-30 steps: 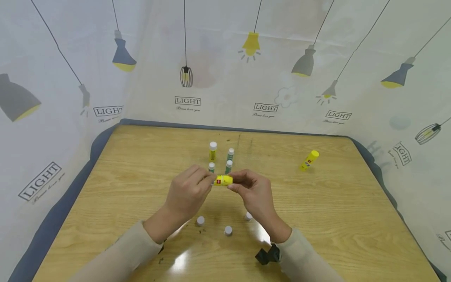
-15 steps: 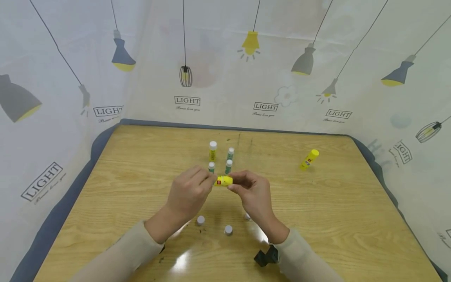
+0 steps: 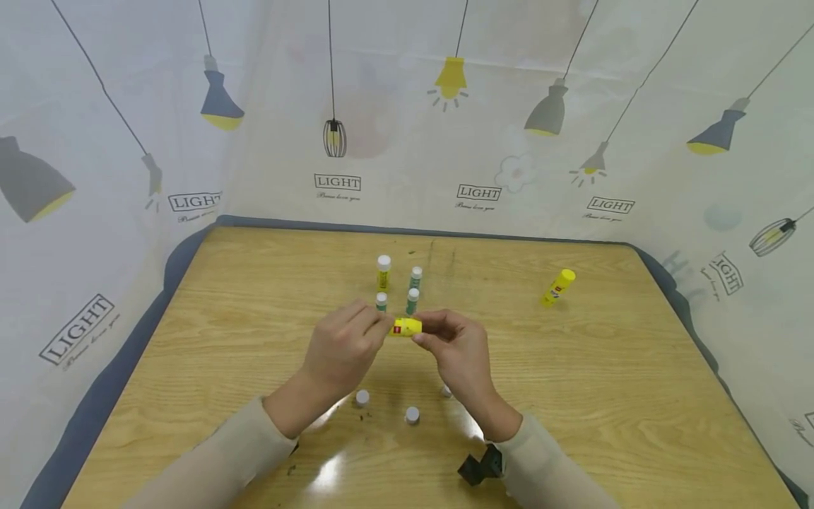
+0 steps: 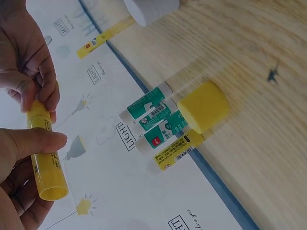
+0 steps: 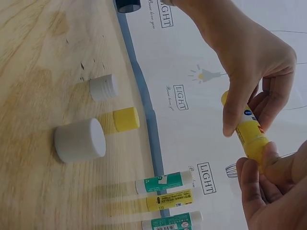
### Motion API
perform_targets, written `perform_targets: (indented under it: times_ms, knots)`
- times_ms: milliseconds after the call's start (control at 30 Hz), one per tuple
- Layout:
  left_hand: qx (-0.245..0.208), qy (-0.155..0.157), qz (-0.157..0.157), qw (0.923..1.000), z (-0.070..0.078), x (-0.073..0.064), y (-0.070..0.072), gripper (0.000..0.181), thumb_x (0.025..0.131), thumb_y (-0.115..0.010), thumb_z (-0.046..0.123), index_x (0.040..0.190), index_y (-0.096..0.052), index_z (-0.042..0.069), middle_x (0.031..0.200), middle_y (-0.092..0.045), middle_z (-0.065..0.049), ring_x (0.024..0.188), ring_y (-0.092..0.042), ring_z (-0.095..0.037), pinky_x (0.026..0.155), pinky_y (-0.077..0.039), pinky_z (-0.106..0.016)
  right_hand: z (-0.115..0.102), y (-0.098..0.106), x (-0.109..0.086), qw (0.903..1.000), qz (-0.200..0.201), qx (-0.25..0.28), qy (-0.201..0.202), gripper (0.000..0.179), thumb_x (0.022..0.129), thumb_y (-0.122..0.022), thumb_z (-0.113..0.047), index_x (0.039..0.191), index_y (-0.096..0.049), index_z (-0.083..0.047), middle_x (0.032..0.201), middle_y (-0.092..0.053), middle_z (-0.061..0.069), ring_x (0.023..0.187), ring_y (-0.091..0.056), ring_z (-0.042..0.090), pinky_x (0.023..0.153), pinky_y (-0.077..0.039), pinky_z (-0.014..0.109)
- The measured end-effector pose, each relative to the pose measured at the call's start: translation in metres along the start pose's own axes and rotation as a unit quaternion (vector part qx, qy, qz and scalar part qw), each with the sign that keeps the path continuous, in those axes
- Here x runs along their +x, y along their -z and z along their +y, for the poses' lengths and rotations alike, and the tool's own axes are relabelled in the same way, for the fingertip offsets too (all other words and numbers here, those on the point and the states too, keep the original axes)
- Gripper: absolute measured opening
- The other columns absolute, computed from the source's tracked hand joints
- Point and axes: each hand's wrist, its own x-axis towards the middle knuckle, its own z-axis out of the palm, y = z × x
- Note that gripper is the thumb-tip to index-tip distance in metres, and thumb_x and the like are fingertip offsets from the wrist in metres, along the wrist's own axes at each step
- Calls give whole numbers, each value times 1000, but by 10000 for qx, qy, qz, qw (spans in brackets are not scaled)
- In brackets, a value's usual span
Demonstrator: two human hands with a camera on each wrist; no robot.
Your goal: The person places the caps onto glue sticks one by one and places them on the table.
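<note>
In the head view my left hand (image 3: 346,346) grips the barrel of a yellow glue stick (image 3: 405,327), held sideways above the table. My right hand (image 3: 459,350) pinches its other end between thumb and fingers. The left wrist view shows the uncapped, open end of this glue stick (image 4: 53,189) beyond the left hand's fingers. Just behind the hands stand green glue sticks (image 3: 415,281) with white caps and a yellow glue stick (image 3: 384,274) with a white cap. A loose yellow cap (image 5: 126,119) sits on the table in the right wrist view.
White caps (image 3: 412,416) stand on the wooden table (image 3: 610,396) near the front. Another yellow glue stick (image 3: 559,288) stands upright at the right. A black device (image 3: 481,464) sits at the right wrist. Printed cloth (image 3: 407,141) walls the back and sides.
The hands and the glue stick have shifted very slightly to the right in the head view. Both hands keep their hold, and the things on the table stay put.
</note>
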Motion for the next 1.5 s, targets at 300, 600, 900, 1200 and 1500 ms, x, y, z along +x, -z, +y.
perform_targets:
  times_ms: [300, 600, 900, 1200, 1500]
  knots:
    - [114, -124, 128, 9998, -1, -1, -2, 11, 81, -79, -6, 84, -80, 5, 77, -72, -3, 67, -64, -16, 55, -57, -24, 1, -1, -1, 10000, 79, -28, -24, 19, 83, -80, 2, 101, -77, -4, 101, -76, 10, 90, -73, 21, 75, -63, 26]
    - [99, -334, -69, 9994, 0, 1, -4, 9, 88, -74, -2, 91, -79, 4, 83, -72, -4, 73, -66, -16, 63, -60, -24, -2, 6, -2, 9999, 21, -160, 21, 17, 85, -81, -5, 102, -77, -8, 99, -76, 6, 90, -73, 20, 77, -63, 29]
    - [-61, -404, -302, 9987, -4, 2, -4, 12, 87, -77, 1, 99, -79, 3, 92, -75, -6, 84, -69, -18, 75, -62, -24, -3, 14, 1, 9996, -11, -234, 185, 18, 85, -83, -11, 102, -77, -9, 98, -77, 6, 89, -73, 19, 76, -63, 28]
    - [-465, -167, -440, 9978, -8, 0, -4, 27, 79, -89, 12, 101, -77, 2, 98, -77, -7, 89, -75, -20, 77, -63, -28, -3, 19, 1, 9993, -58, -269, 238, 20, 85, -82, -12, 104, -77, -8, 101, -76, 6, 92, -73, 19, 79, -63, 29]
    - [-472, 67, -708, 9963, -11, -1, 0, 30, 82, -87, 20, 105, -76, 5, 103, -78, -10, 92, -76, -22, 76, -64, -31, -3, 29, 2, 9992, 96, -359, 136, 22, 85, -82, -13, 106, -77, -8, 101, -76, 7, 92, -73, 19, 78, -63, 29]
